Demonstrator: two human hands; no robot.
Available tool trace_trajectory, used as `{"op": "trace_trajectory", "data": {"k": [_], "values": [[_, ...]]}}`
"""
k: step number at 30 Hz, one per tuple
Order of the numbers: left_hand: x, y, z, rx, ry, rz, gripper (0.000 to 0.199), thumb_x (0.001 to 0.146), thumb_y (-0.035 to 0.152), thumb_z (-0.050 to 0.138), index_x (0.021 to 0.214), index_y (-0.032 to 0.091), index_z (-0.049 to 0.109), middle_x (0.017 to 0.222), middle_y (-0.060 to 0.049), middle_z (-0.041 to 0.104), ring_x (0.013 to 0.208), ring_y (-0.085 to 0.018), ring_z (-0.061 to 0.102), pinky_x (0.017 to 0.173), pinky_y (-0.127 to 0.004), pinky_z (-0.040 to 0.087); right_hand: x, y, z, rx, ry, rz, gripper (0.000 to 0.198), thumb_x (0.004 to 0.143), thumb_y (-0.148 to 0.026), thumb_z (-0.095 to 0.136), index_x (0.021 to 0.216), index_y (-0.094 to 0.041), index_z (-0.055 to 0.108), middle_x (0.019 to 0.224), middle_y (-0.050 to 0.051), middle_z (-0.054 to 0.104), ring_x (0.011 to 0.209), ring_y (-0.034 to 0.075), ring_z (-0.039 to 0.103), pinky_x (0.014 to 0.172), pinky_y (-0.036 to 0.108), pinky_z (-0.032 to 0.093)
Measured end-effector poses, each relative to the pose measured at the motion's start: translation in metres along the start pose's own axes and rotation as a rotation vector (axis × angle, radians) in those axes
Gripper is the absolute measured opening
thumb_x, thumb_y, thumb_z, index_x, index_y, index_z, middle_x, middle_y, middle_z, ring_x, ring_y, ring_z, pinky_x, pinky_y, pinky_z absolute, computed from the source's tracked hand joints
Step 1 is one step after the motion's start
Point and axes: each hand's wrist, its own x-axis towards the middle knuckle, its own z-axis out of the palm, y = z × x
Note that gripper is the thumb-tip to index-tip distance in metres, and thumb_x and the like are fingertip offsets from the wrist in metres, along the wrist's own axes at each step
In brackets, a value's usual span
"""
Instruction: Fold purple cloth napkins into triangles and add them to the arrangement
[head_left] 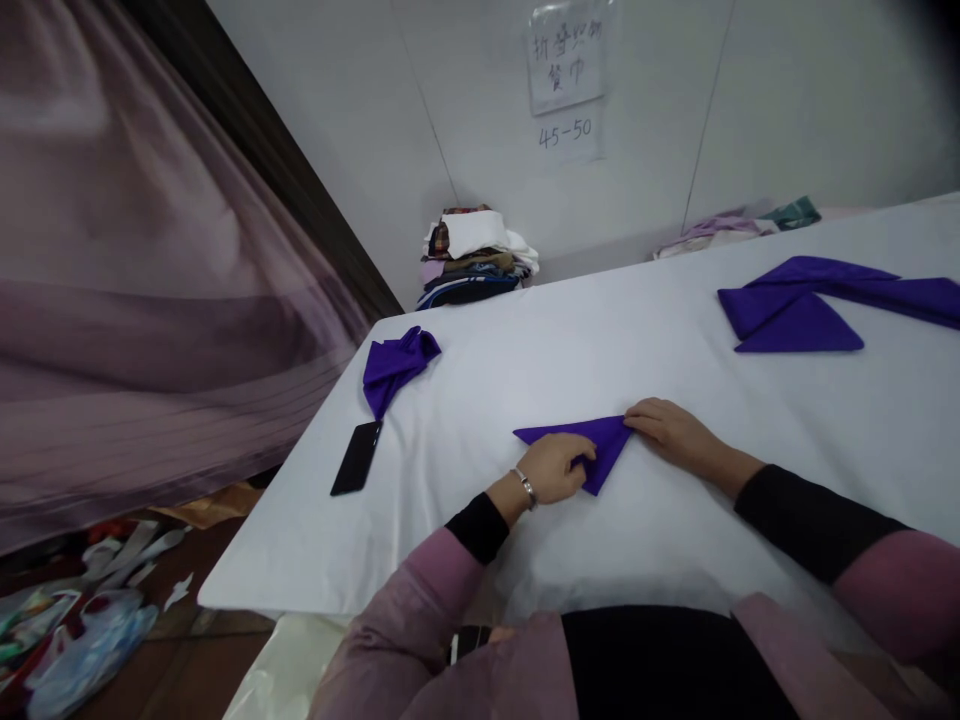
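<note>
A purple cloth napkin [613, 442], folded into a triangle, lies on the white-covered table in front of me. My left hand [556, 467], with a bracelet at the wrist, rests over its middle; the fingers are curled onto the cloth and cover part of it. At the napkin's upper right corner, my right hand [669, 430] has its fingertips closed on the edge. Farther right lie more folded purple napkins [802, 322], touched by neither hand. A crumpled or shaped purple napkin [395, 365] sits near the table's left edge.
A black phone [357, 458] lies by the left edge of the white tablecloth [480, 370]. Stacked clothes [478, 258] stand beyond the far edge, with more cloths [735, 228] farther right. A draped curtain [150, 260] hangs at left; plastic bags [94, 640] lie on the floor.
</note>
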Motion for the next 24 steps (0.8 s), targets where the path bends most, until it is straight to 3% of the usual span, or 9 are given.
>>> {"op": "trace_trajectory", "data": {"k": [2,4,8,13,16,24], "values": [[0.014,0.004,0.005,0.034,0.089,-0.055,0.029,0.083,0.022,0.047,0.11,0.02,0.058,0.128,-0.007,0.056,0.119,-0.02,0.05,0.103,-0.035,0.036,0.0,-0.002,-0.001,0.021,0.003,0.006,0.031,0.087,-0.017,0.04,0.104,-0.02,0.066,0.104,0.01,0.065,0.097,0.024,0.057,0.084,0.043,0.047],[0.026,0.008,0.017,0.104,0.115,-0.086,0.042,0.087,0.035,0.047,0.125,0.017,0.049,0.141,-0.011,0.042,0.131,-0.024,0.036,0.109,-0.041,0.028,-0.001,-0.004,-0.001,0.048,0.009,0.018,0.031,0.087,-0.018,0.041,0.104,-0.019,0.067,0.103,0.011,0.065,0.096,0.024,0.057,0.084,0.043,0.047],[0.035,0.01,0.043,0.225,-0.006,-0.126,0.063,0.088,0.05,0.042,0.139,0.015,0.031,0.15,-0.013,0.026,0.139,-0.028,0.018,0.113,-0.05,0.017,-0.004,-0.004,-0.002,0.165,0.071,0.105,0.028,0.088,-0.022,0.042,0.102,-0.023,0.067,0.103,0.009,0.066,0.098,0.022,0.058,0.085,0.043,0.048],[0.03,0.005,0.053,0.361,-0.043,-0.113,0.064,0.091,0.055,0.026,0.142,0.015,0.025,0.152,-0.011,0.021,0.141,-0.025,0.013,0.114,-0.049,0.013,-0.013,0.007,-0.004,0.294,0.345,0.433,0.023,0.084,-0.026,0.048,0.097,-0.022,0.066,0.099,0.007,0.066,0.092,0.021,0.061,0.082,0.04,0.051],[0.029,0.005,0.051,0.381,-0.047,-0.115,0.066,0.091,0.056,0.023,0.142,0.014,0.025,0.152,-0.011,0.021,0.141,-0.025,0.014,0.114,-0.049,0.014,-0.016,0.012,-0.006,0.305,0.352,0.553,0.022,0.082,-0.028,0.049,0.094,-0.022,0.066,0.096,0.005,0.067,0.087,0.021,0.062,0.077,0.039,0.052],[0.029,0.007,0.049,0.348,-0.041,-0.13,0.062,0.092,0.051,0.026,0.142,0.015,0.024,0.152,-0.01,0.02,0.14,-0.024,0.014,0.114,-0.049,0.014,-0.011,0.01,0.007,0.136,0.158,0.361,0.026,0.083,-0.035,0.051,0.093,-0.021,0.07,0.115,0.009,0.064,0.116,0.028,0.051,0.096,0.048,0.041]]}}
